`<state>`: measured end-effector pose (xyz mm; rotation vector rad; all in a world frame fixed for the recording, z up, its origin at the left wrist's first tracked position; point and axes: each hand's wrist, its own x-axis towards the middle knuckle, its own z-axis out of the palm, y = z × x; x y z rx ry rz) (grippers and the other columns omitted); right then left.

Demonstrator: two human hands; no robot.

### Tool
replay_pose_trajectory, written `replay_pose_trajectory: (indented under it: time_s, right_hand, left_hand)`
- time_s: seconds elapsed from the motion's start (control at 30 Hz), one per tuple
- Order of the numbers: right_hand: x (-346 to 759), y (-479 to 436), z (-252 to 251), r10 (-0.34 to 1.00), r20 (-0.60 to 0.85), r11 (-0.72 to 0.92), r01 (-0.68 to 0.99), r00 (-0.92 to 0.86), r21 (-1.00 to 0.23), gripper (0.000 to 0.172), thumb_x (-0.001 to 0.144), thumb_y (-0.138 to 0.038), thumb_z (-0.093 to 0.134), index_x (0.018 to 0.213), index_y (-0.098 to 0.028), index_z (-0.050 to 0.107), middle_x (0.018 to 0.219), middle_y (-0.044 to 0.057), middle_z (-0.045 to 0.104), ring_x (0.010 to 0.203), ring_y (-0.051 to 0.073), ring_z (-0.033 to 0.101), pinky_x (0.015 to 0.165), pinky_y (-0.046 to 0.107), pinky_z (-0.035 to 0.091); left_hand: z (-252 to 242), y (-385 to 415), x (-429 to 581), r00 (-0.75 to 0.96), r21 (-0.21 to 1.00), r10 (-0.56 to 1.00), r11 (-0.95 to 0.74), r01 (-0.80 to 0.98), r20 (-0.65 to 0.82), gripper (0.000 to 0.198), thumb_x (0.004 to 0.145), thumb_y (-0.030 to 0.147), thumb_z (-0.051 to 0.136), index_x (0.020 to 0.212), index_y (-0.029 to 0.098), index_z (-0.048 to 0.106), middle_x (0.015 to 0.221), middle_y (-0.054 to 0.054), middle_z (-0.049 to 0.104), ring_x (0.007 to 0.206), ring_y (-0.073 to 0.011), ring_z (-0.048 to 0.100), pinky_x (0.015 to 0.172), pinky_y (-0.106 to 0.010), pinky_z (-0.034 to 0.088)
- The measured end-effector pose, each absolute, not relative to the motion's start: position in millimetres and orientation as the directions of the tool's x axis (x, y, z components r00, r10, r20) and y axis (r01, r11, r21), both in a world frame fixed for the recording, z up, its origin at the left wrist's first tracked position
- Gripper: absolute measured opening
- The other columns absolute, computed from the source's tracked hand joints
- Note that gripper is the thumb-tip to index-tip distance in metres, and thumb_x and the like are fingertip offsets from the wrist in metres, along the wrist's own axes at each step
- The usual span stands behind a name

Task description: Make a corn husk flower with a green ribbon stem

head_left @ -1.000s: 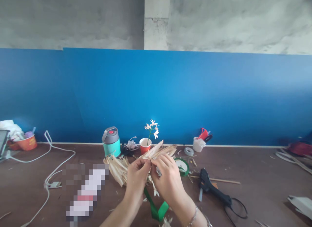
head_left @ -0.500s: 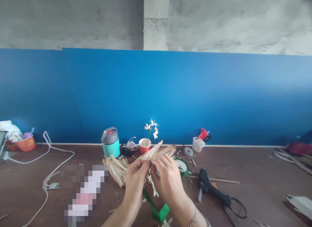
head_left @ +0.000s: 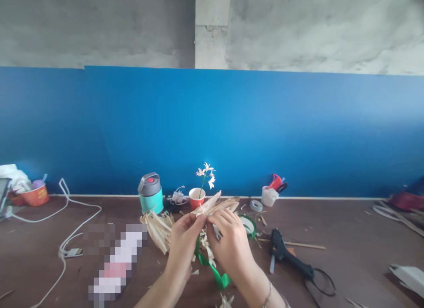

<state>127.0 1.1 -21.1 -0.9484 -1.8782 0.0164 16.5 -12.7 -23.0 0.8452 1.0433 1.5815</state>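
My left hand (head_left: 183, 235) and my right hand (head_left: 229, 237) meet at the fingertips, both pinching the base of a small pale flower (head_left: 200, 211), which looks made of dried husk. A shiny green ribbon (head_left: 221, 279) hangs below the hands and trails onto the table; its upper end is hidden by my fingers. Something greyish shows under my right palm, too small to make out. Behind the hands lie dried husk strips (head_left: 157, 231). Loose pale petals (head_left: 207, 250) show between and below the hands.
Behind the hands, a paper cup (head_left: 197, 197) holds a stem of white flowers (head_left: 207, 171), beside a teal flask (head_left: 150, 197). A roll of green tape (head_left: 252, 228), a glue gun (head_left: 288, 255) and a thin stick (head_left: 308, 245) lie to the right. A white cable (head_left: 82, 219) crosses the left.
My fingers have shifted slightly around the flower, and its petals now show more plainly. The green ribbon has swung and twisted, its lower loop narrower. The right wrist has moved slightly right.
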Motion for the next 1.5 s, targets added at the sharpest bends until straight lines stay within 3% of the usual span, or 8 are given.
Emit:
replay_pose_trajectory:
  time_s: [0.23,0.43,0.53,0.73,0.97,1.1,1.27,1.5]
  right_hand:
    - [129.5,2.9,-17.7,0.765,0.635,0.602,0.466,-0.106,-0.648,0.014,0.076,-0.012,0.054,0.069,-0.019,0.065,0.066,0.001,0.067,0.064,0.017,0.06,0.063,0.027,0.044]
    - [132.3,1.4,-9.7,0.92,0.377,0.391,0.288,-0.104,-0.874,0.017,0.074,-0.021,0.056,0.08,-0.016,0.071,0.072,0.004,0.071,0.063,0.016,0.061,0.058,0.025,0.046]
    - [134.2,1.7,-6.7,0.951,0.277,0.303,0.233,-0.138,-0.924,0.018,0.073,-0.025,0.057,0.076,-0.013,0.07,0.067,0.004,0.069,0.058,0.015,0.057,0.053,0.023,0.043]
    - [135.4,2.7,-5.8,0.937,0.321,0.347,0.299,-0.134,-0.889,0.018,0.073,-0.022,0.055,0.076,-0.014,0.071,0.064,0.003,0.067,0.058,0.014,0.056,0.053,0.022,0.043]
    - [135.7,0.2,-7.2,0.767,0.633,0.597,0.483,-0.109,-0.641,0.015,0.073,-0.014,0.053,0.064,-0.017,0.064,0.061,0.001,0.064,0.058,0.015,0.056,0.058,0.025,0.043]
    - [134.8,0.9,-11.1,0.742,0.665,0.605,0.509,-0.083,-0.612,0.014,0.074,-0.014,0.052,0.067,-0.017,0.064,0.065,0.002,0.063,0.061,0.015,0.057,0.06,0.026,0.044]
    - [135.1,3.0,-14.1,0.744,0.664,0.602,0.504,-0.074,-0.619,0.014,0.074,-0.014,0.053,0.068,-0.018,0.065,0.066,0.002,0.063,0.063,0.016,0.057,0.061,0.026,0.044]
    - [133.5,2.3,-13.4,0.73,0.68,0.609,0.525,-0.076,-0.595,0.015,0.074,-0.011,0.052,0.07,-0.018,0.065,0.066,0.002,0.064,0.062,0.016,0.057,0.061,0.026,0.044]
  left_hand:
    - [-27.5,-11.1,14.3,-0.207,0.949,0.975,-0.143,-0.28,0.086,0.03,0.07,0.043,0.073,0.069,0.015,0.065,0.067,-0.001,0.064,0.068,-0.015,0.055,0.064,-0.021,0.04]
    - [-28.6,-9.3,9.9,-0.216,0.962,0.96,-0.215,-0.168,0.177,0.031,0.074,0.045,0.069,0.078,0.014,0.066,0.07,-0.003,0.065,0.068,-0.0162,0.056,0.062,-0.022,0.041]
    - [-26.5,-10.5,10.1,-0.216,0.959,0.953,-0.248,-0.14,0.215,0.032,0.075,0.045,0.067,0.082,0.013,0.067,0.074,-0.005,0.068,0.072,-0.0177,0.057,0.065,-0.023,0.044]
    - [-25.1,-8.3,10.2,-0.178,0.95,0.954,-0.27,-0.155,0.242,0.032,0.075,0.044,0.068,0.08,0.013,0.068,0.073,-0.005,0.068,0.074,-0.0193,0.059,0.067,-0.025,0.045]
    - [-27.1,-7.6,10.3,-0.171,0.958,0.966,-0.223,-0.178,0.193,0.03,0.073,0.044,0.069,0.077,0.014,0.068,0.071,-0.002,0.066,0.072,-0.0182,0.058,0.066,-0.024,0.042]
    - [-23.7,-9.5,10.4,-0.169,0.966,0.976,-0.172,-0.195,0.139,0.033,0.072,0.046,0.069,0.072,0.014,0.067,0.067,-0.002,0.065,0.071,-0.0184,0.057,0.066,-0.025,0.042]
    - [-21.5,-8.5,10.0,-0.155,0.969,0.971,-0.205,-0.139,0.183,0.034,0.074,0.048,0.067,0.076,0.013,0.068,0.073,-0.005,0.068,0.075,-0.0201,0.058,0.071,-0.026,0.044]
    - [-22.7,-12.9,17.3,-0.21,0.954,0.967,-0.193,-0.228,0.146,0.03,0.075,0.045,0.067,0.082,0.016,0.068,0.064,0.001,0.059,0.056,-0.0115,0.048,0.052,-0.02,0.035]
